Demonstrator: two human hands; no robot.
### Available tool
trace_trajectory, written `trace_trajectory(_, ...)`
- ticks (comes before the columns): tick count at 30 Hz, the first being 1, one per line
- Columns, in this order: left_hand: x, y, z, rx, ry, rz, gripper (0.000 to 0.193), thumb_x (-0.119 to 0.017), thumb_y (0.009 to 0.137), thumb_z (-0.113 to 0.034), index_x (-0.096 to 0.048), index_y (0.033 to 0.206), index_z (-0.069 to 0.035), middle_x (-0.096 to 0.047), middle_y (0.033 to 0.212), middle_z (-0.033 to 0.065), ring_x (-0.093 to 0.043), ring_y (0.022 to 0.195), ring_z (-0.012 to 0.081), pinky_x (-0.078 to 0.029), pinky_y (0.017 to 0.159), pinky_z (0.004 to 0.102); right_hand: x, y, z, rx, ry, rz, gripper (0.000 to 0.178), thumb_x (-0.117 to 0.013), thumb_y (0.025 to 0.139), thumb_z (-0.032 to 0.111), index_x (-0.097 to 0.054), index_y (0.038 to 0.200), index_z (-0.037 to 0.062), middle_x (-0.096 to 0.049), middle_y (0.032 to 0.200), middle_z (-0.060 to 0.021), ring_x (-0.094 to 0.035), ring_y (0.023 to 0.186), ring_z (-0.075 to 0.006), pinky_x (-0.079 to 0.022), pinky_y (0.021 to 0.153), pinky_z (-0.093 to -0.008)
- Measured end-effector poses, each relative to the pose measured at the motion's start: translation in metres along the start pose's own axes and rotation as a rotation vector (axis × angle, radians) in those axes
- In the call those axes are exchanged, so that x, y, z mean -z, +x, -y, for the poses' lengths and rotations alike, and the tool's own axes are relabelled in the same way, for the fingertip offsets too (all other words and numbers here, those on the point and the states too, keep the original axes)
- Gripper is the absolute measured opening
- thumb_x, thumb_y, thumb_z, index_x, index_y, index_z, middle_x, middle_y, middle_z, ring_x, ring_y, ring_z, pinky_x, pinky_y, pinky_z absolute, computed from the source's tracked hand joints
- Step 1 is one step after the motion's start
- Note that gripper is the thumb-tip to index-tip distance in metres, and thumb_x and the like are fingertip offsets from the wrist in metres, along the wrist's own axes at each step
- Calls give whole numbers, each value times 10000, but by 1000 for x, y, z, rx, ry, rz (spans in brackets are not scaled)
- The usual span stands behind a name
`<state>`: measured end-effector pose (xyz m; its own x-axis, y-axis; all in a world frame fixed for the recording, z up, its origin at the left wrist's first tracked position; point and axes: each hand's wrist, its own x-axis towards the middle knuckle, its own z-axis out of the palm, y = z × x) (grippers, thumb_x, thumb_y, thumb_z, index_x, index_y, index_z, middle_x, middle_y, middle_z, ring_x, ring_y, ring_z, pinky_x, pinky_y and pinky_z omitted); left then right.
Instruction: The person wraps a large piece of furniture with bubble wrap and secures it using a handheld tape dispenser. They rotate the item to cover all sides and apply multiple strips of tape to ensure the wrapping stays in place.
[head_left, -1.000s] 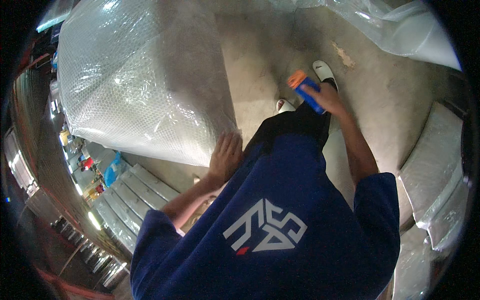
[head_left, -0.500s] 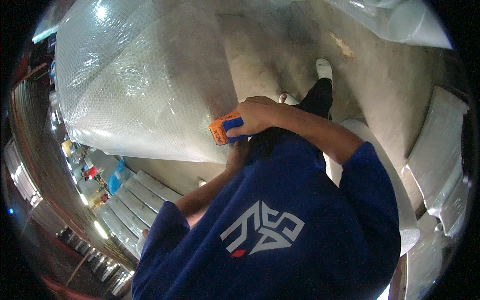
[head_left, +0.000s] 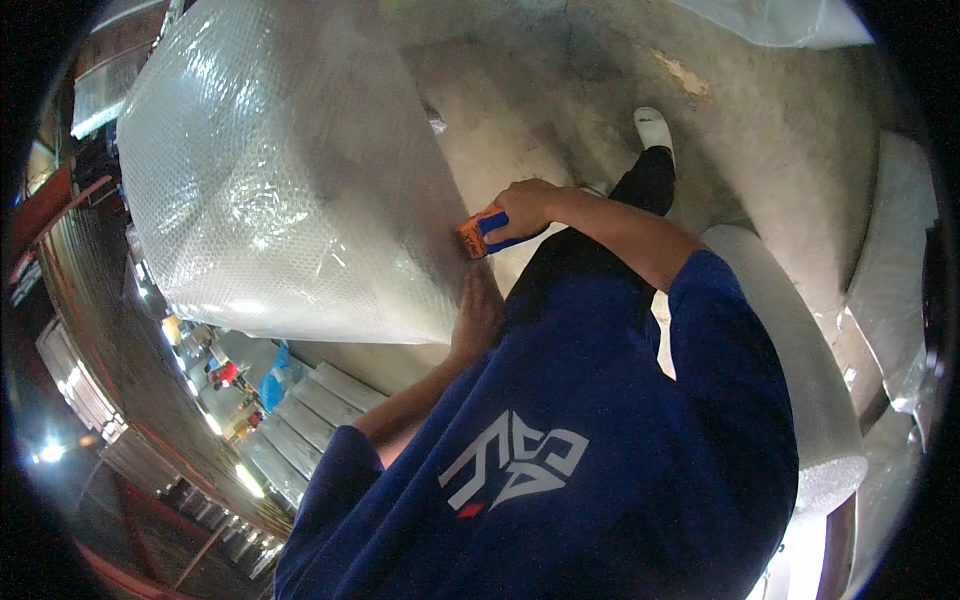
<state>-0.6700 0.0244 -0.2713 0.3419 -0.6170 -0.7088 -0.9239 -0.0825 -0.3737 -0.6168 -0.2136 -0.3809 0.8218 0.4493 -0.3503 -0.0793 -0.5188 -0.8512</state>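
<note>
My right hand is closed round a blocky orange-and-blue hand tool with black marks on its orange end. That end is at the right edge of a large wrapped bundle covered in clear bubble wrap. Just below the tool, my left hand lies along the same edge, its fingers stretched toward the tool; its palm side is hidden. What kind of tool it is, I cannot make out.
A thick white foam roll stands close at my right side. Beyond it lie plastic-wrapped packages. Long pale wrapped packages and a blue plastic bag are at the left. My foot in a white slipper is on the concrete floor.
My right hand and the tool have moved right and slightly up. The left hand, mostly hidden behind the tool before, now shows at the bundle's edge. The whole view has shifted a little.
</note>
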Motion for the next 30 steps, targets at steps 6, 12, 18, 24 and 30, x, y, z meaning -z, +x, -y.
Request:
trace_trajectory(6, 28, 24, 40, -39, -334, -45, 766, -570, 990, -358, -356, 1404, 250, -425, 1441, 439, -422, 1394, 519, -282, 1222, 531, -26, 15, -39, -2, 96, -3, 776, -652, 815, 728, -749, 1109, 16, -753, 986, -224, -736, 926, -353, -567, 842, -449)
trace_trajectory(12, 41, 48, 53, -70, -210, 267, 883, -540, 989, -516, -332, 1452, 207, -361, 1531, 383, -323, 1474, 474, -184, 1258, 526, -46, 34, -73, -337, 156, -74, 864, -642, 792, 778, -741, 1108, -21, -752, 1040, -224, -745, 958, -345, -583, 832, -451)
trace_trajectory(18, 31, 100, 75, -189, -82, 93, 735, -501, 990, -539, -579, 1322, 112, -540, 1413, 316, -411, 1411, 463, -138, 1245, 594, -97, 33, -104, -596, 508, -125, 797, -668, 777, 737, -767, 1125, 27, -735, 1135, -248, -715, 1068, -409, -559, 899, -462)
trace_trajectory(24, 42, 168, 88, -268, -100, 668, 623, -396, 1034, -545, -733, 1239, -62, -703, 1237, 220, -589, 1294, 388, -154, 1220, 617, -78, -82, -141, -628, 805, -259, 923, -608, 876, 756, -627, 1304, -61, -721, 1073, -238, -732, 955, -272, -569, 820, -371)
trace_trajectory(30, 83, 101, 77, 233, -1535, 25, 527, -498, 1064, -404, -601, 1384, 1, -670, 1299, 236, -597, 1284, 371, -423, 1116, 471, -18, -166, -53, -180, 504, -450, 745, -761, 845, 608, -697, 1207, -40, -759, 975, -189, -741, 883, -259, -560, 855, -390)
